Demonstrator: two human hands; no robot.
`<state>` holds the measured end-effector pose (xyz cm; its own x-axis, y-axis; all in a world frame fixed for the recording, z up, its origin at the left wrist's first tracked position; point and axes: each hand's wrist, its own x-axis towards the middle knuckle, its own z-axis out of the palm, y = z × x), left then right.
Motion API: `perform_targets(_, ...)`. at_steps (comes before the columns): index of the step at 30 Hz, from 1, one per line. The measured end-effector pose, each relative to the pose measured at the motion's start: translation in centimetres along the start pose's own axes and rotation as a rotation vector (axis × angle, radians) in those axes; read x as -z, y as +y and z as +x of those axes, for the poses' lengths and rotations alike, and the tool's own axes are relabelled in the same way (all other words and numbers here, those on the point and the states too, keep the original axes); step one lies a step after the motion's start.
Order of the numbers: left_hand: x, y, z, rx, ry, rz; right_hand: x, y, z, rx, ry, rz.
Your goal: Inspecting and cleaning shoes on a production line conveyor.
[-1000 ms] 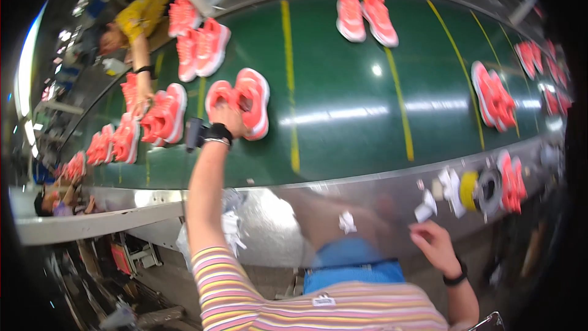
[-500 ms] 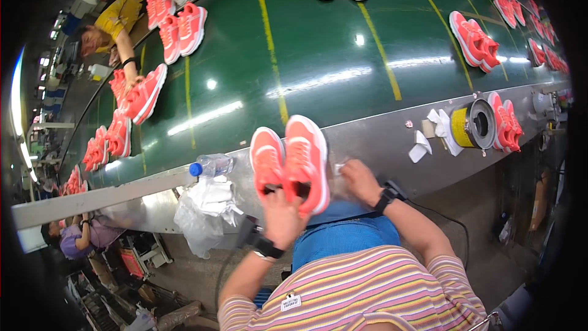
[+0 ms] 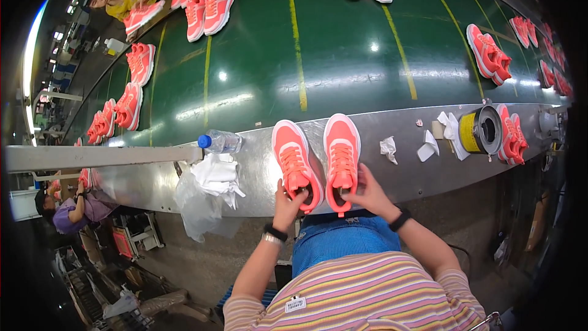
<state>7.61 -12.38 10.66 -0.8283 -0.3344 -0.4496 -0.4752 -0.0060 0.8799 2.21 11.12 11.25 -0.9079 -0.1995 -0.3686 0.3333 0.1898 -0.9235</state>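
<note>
We steady the left shoe (image 3: 293, 157) and the right shoe (image 3: 342, 154) by their collars, toes toward the green belt (image 3: 251, 55).
Both lie on the metal bench (image 3: 260, 156), heels near its close edge, toes spread a little. Our left grip (image 3: 287, 209) is clamped on the left shoe's collar, thumb at the opening; our right grip (image 3: 371, 196) pinches the right shoe's collar likewise. To handle them well, we should press lightly so the soft collars don't crease, support both heels evenly, and mind the crumpled paper (image 3: 388, 149) just beside the right shoe.
</note>
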Motion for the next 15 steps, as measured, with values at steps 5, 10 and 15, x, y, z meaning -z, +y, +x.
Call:
perform_targets(5, 2.1, -2.5, 1.7, 0.264, -0.167, -0.306, -0.7, 3.3, 3.0, 0.105, -0.115, 0.267)
perform_targets(10, 2.9, -2.5, -0.8, 0.372, -0.293, -0.488, 3.5, 4.0, 1.3, -0.336, -0.296, 0.545)
perform_targets(15, 0.8, -2.5, -2.7, 0.386, -0.329, -0.48, 5.6, 4.2, 0.1, -0.405, -0.264, 0.603)
